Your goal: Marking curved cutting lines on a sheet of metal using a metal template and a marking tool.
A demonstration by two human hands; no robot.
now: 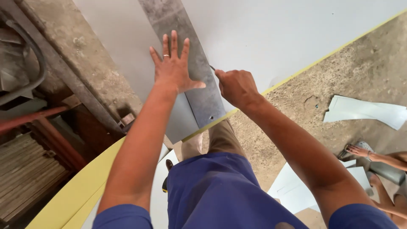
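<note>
My left hand (172, 68) lies flat, fingers spread, on a long grey metal strip (199, 85) that rests on a large white sheet (271, 38) with a yellow edge. A ring shows on one finger. My right hand (237, 87) is closed around a thin tool (212, 67) whose tip touches the sheet along the right side of the strip. Most of the tool is hidden in the fist. My knee in tan trousers presses near the sheet's edge below the hands.
Rough concrete floor (330, 80) lies to the right, with white offcuts (364, 112) on it. Another person's hand and legs (381, 169) are at the lower right. Wooden slats and rusty metal bars (29, 165) fill the left side.
</note>
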